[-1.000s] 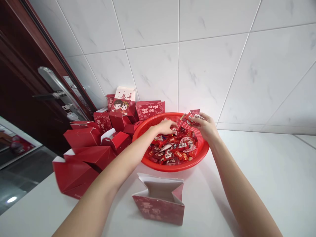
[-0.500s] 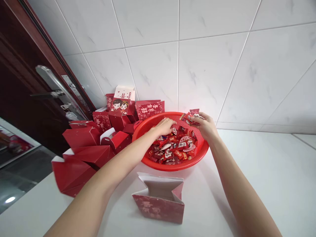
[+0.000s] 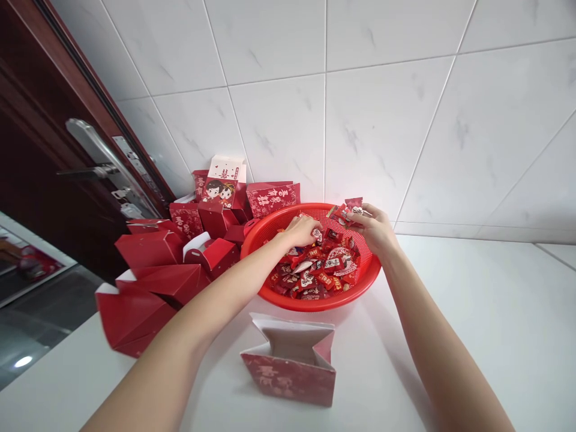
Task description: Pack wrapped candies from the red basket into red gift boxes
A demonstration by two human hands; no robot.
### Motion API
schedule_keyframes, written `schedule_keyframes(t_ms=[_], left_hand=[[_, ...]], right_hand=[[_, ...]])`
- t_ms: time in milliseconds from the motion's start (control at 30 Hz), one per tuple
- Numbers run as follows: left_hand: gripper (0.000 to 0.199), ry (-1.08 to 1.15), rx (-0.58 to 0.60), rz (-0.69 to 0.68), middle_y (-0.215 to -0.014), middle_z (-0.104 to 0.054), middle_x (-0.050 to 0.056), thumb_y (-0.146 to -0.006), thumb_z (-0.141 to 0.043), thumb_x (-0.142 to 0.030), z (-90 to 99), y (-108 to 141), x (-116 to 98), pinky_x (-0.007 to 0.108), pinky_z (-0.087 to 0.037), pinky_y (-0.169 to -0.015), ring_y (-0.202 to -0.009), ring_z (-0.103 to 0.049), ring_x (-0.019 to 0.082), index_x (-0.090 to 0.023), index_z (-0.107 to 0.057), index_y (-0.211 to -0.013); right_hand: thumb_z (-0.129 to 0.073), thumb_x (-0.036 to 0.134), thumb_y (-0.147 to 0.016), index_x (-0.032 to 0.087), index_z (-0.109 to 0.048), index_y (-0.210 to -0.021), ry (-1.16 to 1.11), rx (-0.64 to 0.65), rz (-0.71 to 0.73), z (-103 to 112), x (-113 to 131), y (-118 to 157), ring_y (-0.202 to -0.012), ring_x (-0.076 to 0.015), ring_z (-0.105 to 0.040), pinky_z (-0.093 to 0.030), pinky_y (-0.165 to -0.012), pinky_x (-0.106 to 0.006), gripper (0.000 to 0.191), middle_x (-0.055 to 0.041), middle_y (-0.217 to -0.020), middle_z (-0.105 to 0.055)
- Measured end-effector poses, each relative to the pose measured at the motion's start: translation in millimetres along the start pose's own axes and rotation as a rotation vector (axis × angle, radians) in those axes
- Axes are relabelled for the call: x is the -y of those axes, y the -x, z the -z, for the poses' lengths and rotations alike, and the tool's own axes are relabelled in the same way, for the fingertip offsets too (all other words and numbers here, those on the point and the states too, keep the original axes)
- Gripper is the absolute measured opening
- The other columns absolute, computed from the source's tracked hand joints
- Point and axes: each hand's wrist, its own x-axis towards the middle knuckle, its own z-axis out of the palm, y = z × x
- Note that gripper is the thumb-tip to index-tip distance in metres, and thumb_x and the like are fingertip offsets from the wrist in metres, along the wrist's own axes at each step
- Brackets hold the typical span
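Wrapped candies (image 3: pixel 310 279) in red and dark wrappers fill the lower part of a red plastic basket (image 3: pixel 315 305) with perforated sides. My left hand (image 3: pixel 302 230) reaches into the basket's far half, its fingers closed on a wrapped candy (image 3: pixel 317 234). Over the right rim, my right hand (image 3: pixel 375 227) grips several wrapped candies (image 3: pixel 351 210) between thumb and fingers. Nearest to me stands a red paper gift box (image 3: pixel 292 378), its top unfolded and its pale inside showing.
Several red gift boxes (image 3: pixel 153 282) crowd the table's left side, and one with a cartoon couple (image 3: pixel 220 191) leans near the tiled wall (image 3: pixel 279 132). A dark door (image 3: pixel 49 156) with a metal handle (image 3: pixel 101 171) is at left. All stand on a white tabletop (image 3: pixel 490 312).
My left fingers have closed around a wrapped candy in the basket. My right hand keeps its candies in nearly the same place.
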Motion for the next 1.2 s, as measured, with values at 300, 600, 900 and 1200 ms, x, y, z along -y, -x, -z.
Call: schedule_keyframes(t_ms=[300, 600, 900, 1200], left_hand=[[0.041, 0.362, 0.438, -0.191, -0.103, -0.080, 0.002, -0.069, -0.060, -0.004, 11.7, 4.2, -3.7, 0.022, -0.052, -0.080, -0.095, -0.072, 0.019, -0.018, -0.080, -0.102], [0.046, 0.302, 0.417, -0.199, -0.114, -0.077, 0.005, -0.076, -0.065, -0.013, 5.2, 10.1, -21.3, 0.022, -0.049, -0.087, -0.101, -0.071, 0.020, -0.018, -0.074, -0.121], [0.017, 0.344, 0.540, -0.173, -0.080, -0.073, 0.000, -0.073, -0.078, -0.030, 0.6, 9.5, -28.0, 0.022, -0.042, -0.066, -0.072, -0.062, 0.015, -0.016, -0.074, -0.083], [0.025, 0.897, 0.101, -0.071, -0.097, -0.074, 0.006, -0.090, -0.067, -0.032, 2.9, 2.5, -13.1, 0.029, -0.051, -0.076, -0.084, -0.067, 0.019, -0.013, -0.069, -0.105]], right_hand=[[-0.090, 0.028, -0.050, 0.018, -0.069, -0.077, 0.006, -0.002, -0.004, 0.4, -0.6, 0.0, -0.073, -0.0166, -0.067, -0.058, -0.073, -0.033, 0.036, -0.0014, -0.077, -0.072], [-0.089, 0.028, -0.051, 0.019, -0.069, -0.080, 0.030, -0.001, -0.021, 0.5, 2.0, 1.2, -0.071, -0.0165, -0.066, -0.057, -0.069, -0.031, 0.035, -0.0011, -0.076, -0.071], [-0.088, 0.028, -0.050, 0.020, -0.069, -0.078, 0.047, -0.005, -0.017, 0.1, 1.3, 0.4, -0.069, -0.0158, -0.066, -0.057, -0.069, -0.031, 0.036, 0.0000, -0.074, -0.071], [-0.091, 0.032, -0.050, 0.021, -0.067, -0.081, 0.009, 0.019, 0.001, 1.6, 0.0, 0.4, -0.071, -0.0160, -0.066, -0.058, -0.072, -0.033, 0.040, 0.0001, -0.078, -0.071]])
